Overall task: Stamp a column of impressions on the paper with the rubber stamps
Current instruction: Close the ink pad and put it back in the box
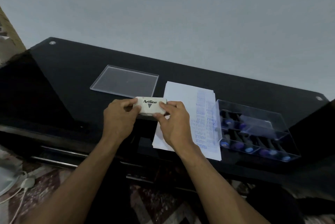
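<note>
I see the paper (183, 107) flat on the black bench (72, 82), blue stamped words running in columns down its right part; "FRAGILE" and "SAMPLE" are readable, the rest too faint. Just left of it, both hands hold a white ink pad (149, 105) printed "Artline" above a dark triangle. My left hand (119, 115) pinches its left end, and the right hand (175, 122) pinches its right end, lying over the paper's left part. The lid looks closed, though I cannot tell for sure. Touching the paper's right edge is a clear tray (253, 129) with compartments holding stamps (241, 144), dark handles and blue-purple ends. Behind the pad lies a clear flat lid (125, 80).
</note>
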`<state>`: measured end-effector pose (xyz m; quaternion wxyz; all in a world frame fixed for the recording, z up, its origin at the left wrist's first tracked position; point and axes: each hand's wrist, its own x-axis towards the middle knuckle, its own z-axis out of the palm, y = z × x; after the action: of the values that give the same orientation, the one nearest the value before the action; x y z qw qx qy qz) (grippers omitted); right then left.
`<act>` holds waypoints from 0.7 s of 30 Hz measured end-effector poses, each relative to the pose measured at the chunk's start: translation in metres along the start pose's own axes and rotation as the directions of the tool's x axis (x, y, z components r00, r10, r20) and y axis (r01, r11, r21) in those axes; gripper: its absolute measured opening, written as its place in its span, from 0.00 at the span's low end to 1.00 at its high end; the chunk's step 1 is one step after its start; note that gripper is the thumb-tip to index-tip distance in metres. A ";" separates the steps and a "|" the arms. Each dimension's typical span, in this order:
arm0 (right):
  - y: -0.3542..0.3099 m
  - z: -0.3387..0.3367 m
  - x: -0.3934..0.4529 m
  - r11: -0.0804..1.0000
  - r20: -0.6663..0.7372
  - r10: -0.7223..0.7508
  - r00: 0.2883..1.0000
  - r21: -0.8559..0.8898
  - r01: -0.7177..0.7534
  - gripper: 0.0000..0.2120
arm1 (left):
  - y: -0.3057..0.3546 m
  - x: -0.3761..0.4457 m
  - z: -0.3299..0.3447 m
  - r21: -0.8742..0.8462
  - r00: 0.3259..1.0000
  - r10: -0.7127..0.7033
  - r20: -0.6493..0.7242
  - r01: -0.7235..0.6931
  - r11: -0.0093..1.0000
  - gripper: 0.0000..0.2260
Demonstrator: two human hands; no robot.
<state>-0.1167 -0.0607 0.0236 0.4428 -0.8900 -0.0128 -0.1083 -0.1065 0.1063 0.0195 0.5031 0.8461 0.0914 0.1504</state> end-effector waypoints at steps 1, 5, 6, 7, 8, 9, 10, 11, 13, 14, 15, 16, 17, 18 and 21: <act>0.004 -0.012 -0.001 1.000 -0.020 0.013 1.000 -0.005 -0.013 0.20 | 0.009 -0.005 0.008 -0.013 1.000 0.011 0.009 -0.011 1.000 0.12; 0.024 -0.061 -0.005 0.998 -0.092 0.056 0.994 -0.031 -0.059 0.20 | 0.044 -0.023 0.045 -0.067 0.996 0.071 0.057 -0.067 0.995 0.12; 0.030 -0.073 -0.007 0.997 -0.107 0.073 0.992 -0.029 -0.077 0.20 | 0.051 -0.027 0.055 -0.080 0.994 0.080 0.076 -0.074 0.994 0.11; 0.035 -0.084 -0.008 0.995 -0.122 0.088 0.989 -0.029 -0.093 0.19 | 0.057 -0.030 0.066 -0.091 0.991 0.087 0.097 -0.078 0.993 0.11; 0.042 -0.095 -0.009 0.994 -0.136 0.100 0.986 -0.032 -0.105 0.19 | 0.064 -0.033 0.076 -0.098 0.989 0.091 0.119 -0.080 0.992 0.11; 0.048 -0.106 -0.011 0.993 -0.150 0.108 0.983 -0.040 -0.115 0.19 | 0.071 -0.035 0.087 -0.101 0.986 0.095 0.140 -0.081 0.992 0.11; 0.055 -0.117 -0.012 0.991 -0.163 0.115 0.980 -0.047 -0.124 0.19 | 0.078 -0.039 0.098 -0.104 0.983 0.099 0.156 -0.084 0.991 0.12; 0.061 -0.128 -0.013 0.990 -0.177 0.124 0.976 -0.050 -0.135 0.19 | 0.086 -0.041 0.110 -0.103 0.980 0.104 0.170 -0.087 0.991 0.12; 0.075 -0.149 -0.016 0.985 -0.207 0.147 0.967 -0.055 -0.161 0.19 | 0.101 -0.048 0.134 -0.096 0.975 0.112 0.194 -0.095 0.991 0.12; 0.081 -0.159 -0.017 0.984 -0.225 0.153 0.962 -0.061 -0.170 0.19 | 0.109 -0.052 0.145 -0.091 0.971 0.120 0.206 -0.103 0.991 0.12; 0.088 -0.169 -0.018 0.982 -0.241 0.156 0.958 -0.068 -0.177 0.19 | 0.116 -0.056 0.156 -0.085 0.967 0.132 0.219 -0.116 0.990 0.12; 0.095 -0.179 -0.019 0.980 -0.254 0.159 0.954 -0.073 -0.183 0.18 | 0.123 -0.059 0.167 -0.080 0.961 0.149 0.233 -0.133 0.988 0.12; 0.101 -0.189 -0.020 0.979 -0.267 0.163 0.950 -0.077 -0.190 0.18 | 0.129 -0.063 0.177 -0.078 0.955 0.165 0.247 -0.150 0.986 0.12; 0.108 -0.198 -0.020 0.977 -0.278 0.169 0.946 -0.082 -0.199 0.18 | 0.135 -0.066 0.187 -0.079 0.949 0.181 0.259 -0.165 0.983 0.12; 0.127 -0.222 -0.020 0.969 -0.309 0.182 0.933 -0.105 -0.224 0.17 | 0.149 -0.073 0.215 -0.100 0.932 0.224 0.284 -0.203 0.974 0.12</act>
<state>-0.1611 -0.3119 0.0497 0.3857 -0.8887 0.1537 -0.1948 -0.1001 -0.1645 0.0419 0.5207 0.8460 -0.0821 0.0799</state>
